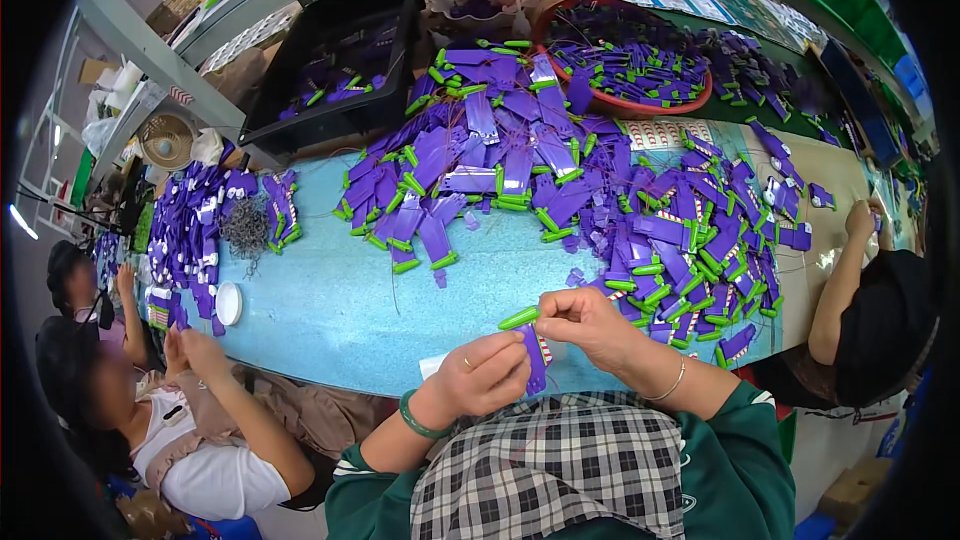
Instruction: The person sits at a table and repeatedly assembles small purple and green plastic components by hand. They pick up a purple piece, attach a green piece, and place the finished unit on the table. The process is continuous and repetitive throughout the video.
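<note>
Close to the table's near edge, both my hands meet at one flat purple piece with a green end [537,368]. A red-and-white striped strip runs along its side. My left hand [485,374], with a green bangle at the wrist, pinches it beside the green end. The fingers of my right hand [585,328] are pinched together at the tip of that green end; whatever else they hold is too small to make out. Similar purple-and-green pieces lie in a large heap [515,135] ahead, and more [690,240] are heaped to the right, many with striped strips.
A black bin [262,125] and a red basin [707,100] of purple pieces stand at the back. On the left are a white round lid [229,304], a grey wiry tangle [246,228] and stacked purple pieces [185,225]. People sit at both sides, their hands at the table.
</note>
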Action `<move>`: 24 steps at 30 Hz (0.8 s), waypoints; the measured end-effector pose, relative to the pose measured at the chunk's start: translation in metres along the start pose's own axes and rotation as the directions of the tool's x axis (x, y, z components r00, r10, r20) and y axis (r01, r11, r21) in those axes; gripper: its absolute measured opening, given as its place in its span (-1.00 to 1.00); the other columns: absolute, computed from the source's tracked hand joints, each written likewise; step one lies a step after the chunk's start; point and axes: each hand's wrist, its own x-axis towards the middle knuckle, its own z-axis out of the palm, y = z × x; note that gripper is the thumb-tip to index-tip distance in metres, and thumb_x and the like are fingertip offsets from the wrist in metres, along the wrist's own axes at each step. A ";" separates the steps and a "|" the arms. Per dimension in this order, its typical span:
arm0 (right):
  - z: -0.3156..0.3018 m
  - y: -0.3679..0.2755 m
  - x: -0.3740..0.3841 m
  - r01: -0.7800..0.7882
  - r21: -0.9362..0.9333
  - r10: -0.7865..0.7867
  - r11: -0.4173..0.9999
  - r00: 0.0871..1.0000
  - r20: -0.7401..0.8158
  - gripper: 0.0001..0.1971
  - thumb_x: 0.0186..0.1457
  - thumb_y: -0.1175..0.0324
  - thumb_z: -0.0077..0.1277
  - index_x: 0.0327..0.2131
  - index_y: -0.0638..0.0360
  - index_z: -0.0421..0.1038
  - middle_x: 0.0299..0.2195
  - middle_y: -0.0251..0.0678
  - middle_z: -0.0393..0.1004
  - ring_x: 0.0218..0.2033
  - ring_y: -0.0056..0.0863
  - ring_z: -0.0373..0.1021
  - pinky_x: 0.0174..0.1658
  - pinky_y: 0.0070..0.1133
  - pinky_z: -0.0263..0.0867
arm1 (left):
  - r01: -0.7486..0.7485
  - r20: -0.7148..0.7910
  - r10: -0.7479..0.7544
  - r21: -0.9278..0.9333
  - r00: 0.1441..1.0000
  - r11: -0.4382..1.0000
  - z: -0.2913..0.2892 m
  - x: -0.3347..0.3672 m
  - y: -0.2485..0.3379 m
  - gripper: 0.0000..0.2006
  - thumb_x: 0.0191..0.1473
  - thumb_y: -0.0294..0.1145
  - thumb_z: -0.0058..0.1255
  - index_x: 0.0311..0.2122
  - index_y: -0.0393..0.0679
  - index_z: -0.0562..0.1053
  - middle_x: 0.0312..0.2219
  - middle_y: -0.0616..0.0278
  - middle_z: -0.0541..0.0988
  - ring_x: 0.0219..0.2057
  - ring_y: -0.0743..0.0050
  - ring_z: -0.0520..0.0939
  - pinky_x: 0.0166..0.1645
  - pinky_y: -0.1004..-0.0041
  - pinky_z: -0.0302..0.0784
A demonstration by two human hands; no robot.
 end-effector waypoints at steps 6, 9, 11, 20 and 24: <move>-0.003 0.017 0.006 -0.063 -0.006 0.064 0.998 0.997 0.042 -0.83 0.08 0.34 0.09 -0.53 0.17 0.47 -0.59 -0.55 0.38 -0.55 -0.84 0.21 -0.49 -0.76 0.13 | -0.007 -0.023 0.006 -0.067 1.000 0.998 0.000 0.000 0.006 -0.76 -0.33 -0.64 0.15 -0.41 -0.21 0.50 -0.34 0.18 0.46 -0.30 0.22 0.58 -0.28 0.47 0.60; 0.005 0.017 0.003 -0.187 0.106 0.180 0.977 0.981 0.072 -0.79 0.12 0.28 0.05 -0.51 0.17 0.49 -0.59 -0.55 0.40 -0.56 -0.84 0.22 -0.49 -0.76 0.13 | -0.028 -0.054 0.026 -0.025 0.998 0.999 0.000 -0.002 0.006 -0.76 -0.32 -0.63 0.16 -0.40 -0.24 0.49 -0.35 0.16 0.47 -0.32 0.21 0.59 -0.31 0.44 0.62; 0.012 0.010 -0.002 -0.247 0.171 0.234 0.954 0.968 0.091 -0.76 0.14 0.25 0.02 -0.50 0.17 0.51 -0.58 -0.54 0.42 -0.56 -0.82 0.24 -0.49 -0.76 0.15 | -0.009 -0.025 0.008 -0.039 1.000 0.999 -0.006 0.002 0.005 -0.79 -0.28 -0.61 0.15 -0.40 -0.27 0.49 -0.35 0.11 0.48 -0.32 0.17 0.59 -0.33 0.41 0.63; -0.013 0.012 -0.038 -0.341 0.001 0.320 0.940 0.885 0.337 -0.69 0.19 0.20 -0.05 -0.49 0.22 0.48 -0.55 -0.40 0.46 -0.51 -0.67 0.33 -0.32 -0.64 0.26 | 0.110 0.014 -0.109 -0.050 0.994 0.993 0.004 -0.003 0.002 -0.78 -0.31 -0.65 0.13 -0.41 -0.29 0.49 -0.39 0.10 0.50 -0.36 0.14 0.59 -0.36 0.40 0.61; -0.022 0.006 -0.034 0.183 -0.260 -0.196 0.948 0.980 -0.025 -0.84 0.10 0.36 0.04 -0.39 0.28 0.43 -0.36 -0.33 0.47 -0.34 -0.62 0.36 -0.21 -0.61 0.28 | 0.328 -0.103 -0.369 -0.286 0.924 0.900 0.014 0.001 0.003 -0.76 -0.29 -0.76 0.11 -0.41 -0.25 0.48 -0.45 0.12 0.53 -0.40 0.20 0.59 -0.36 0.38 0.55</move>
